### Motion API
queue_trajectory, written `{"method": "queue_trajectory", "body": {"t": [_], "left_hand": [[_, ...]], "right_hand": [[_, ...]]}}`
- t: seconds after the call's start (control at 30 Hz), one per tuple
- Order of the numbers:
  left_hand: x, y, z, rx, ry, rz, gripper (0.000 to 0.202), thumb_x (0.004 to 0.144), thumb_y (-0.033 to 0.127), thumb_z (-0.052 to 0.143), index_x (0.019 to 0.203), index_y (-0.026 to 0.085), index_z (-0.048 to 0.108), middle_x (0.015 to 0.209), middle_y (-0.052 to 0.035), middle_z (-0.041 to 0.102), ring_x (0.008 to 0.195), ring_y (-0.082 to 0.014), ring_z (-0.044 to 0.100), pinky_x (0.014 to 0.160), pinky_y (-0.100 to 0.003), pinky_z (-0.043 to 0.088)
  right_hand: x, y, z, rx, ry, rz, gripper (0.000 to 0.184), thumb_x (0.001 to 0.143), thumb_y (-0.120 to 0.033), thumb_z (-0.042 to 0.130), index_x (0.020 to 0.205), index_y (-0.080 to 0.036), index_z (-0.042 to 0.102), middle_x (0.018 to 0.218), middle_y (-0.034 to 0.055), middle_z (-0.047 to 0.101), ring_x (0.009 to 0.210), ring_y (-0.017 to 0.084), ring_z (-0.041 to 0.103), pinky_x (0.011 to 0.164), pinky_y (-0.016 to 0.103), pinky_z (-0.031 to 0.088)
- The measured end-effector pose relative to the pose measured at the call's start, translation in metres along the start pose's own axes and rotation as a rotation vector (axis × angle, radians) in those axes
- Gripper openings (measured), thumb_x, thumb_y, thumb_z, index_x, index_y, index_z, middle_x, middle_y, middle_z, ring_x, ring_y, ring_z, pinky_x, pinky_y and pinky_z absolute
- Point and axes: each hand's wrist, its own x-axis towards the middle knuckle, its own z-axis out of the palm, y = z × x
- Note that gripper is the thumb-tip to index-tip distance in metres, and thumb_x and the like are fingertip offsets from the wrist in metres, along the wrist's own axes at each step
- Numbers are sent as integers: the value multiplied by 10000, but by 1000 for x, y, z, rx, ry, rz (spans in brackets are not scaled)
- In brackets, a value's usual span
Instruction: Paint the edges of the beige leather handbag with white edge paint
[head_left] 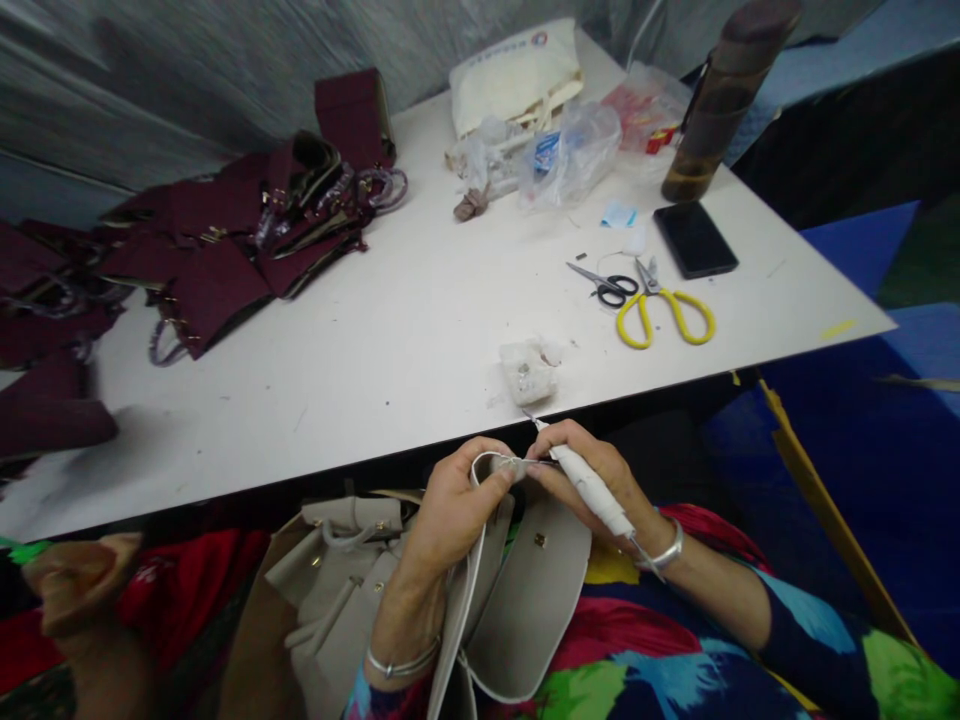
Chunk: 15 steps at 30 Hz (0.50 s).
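My left hand [469,490] pinches the strap end of a grey-beige handbag [521,610] that lies on my lap with its flap hanging down. Wrapped in white material, a pen-like tool [589,485] with a thin tip and a cord rests in my right hand [589,460]. The fingertips of that hand also meet the strap, close to my left thumb. A thin dark piece shows between them, too small to name. Just beyond the tool's tip sits a crumpled clear plastic packet [529,370] at the table's front edge.
Yellow-handled scissors [666,305], small black scissors [611,288] and a black phone [696,240] lie on the white table [420,330]. A brown bottle [727,100] stands behind. Maroon bags [217,240] pile up left. More beige bags [345,570] and another person's hand [82,580] are at lower left.
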Motion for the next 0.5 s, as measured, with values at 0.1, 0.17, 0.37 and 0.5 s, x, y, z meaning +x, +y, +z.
{"method": "queue_trajectory", "body": {"t": [0.1, 0.17, 0.37, 0.5], "left_hand": [[0, 0, 0, 7, 3, -27, 221, 823, 372, 743, 926, 188, 679, 764, 12, 642, 675, -150, 576, 636, -256, 443], [0, 0, 0, -4, 10, -35, 227, 819, 372, 748, 927, 194, 657, 757, 21, 633, 668, -145, 567, 631, -252, 435], [-2, 1, 5, 28, 27, -14, 205, 818, 348, 738, 889, 199, 618, 708, 49, 578, 633, -127, 499, 612, -241, 401], [-4, 4, 11, 74, 36, 4, 181, 813, 329, 722, 878, 195, 620, 720, 46, 580, 656, -133, 492, 621, -243, 401]], "right_hand": [[0, 3, -1, 14, -26, -5, 74, 958, -255, 682, 1012, -239, 634, 874, -17, 689, 717, 121, 637, 657, 212, 500], [0, 5, -1, 28, -47, -13, 94, 960, -264, 682, 1040, -247, 634, 904, -12, 695, 738, 124, 646, 665, 213, 510], [1, 4, 1, 74, -59, -4, 209, 908, -239, 726, 1081, -249, 608, 928, -18, 703, 739, 121, 649, 681, 213, 518], [4, -3, 1, 26, -56, 4, 215, 886, -174, 693, 1066, -238, 595, 865, -41, 660, 698, 104, 612, 658, 199, 485]]}}
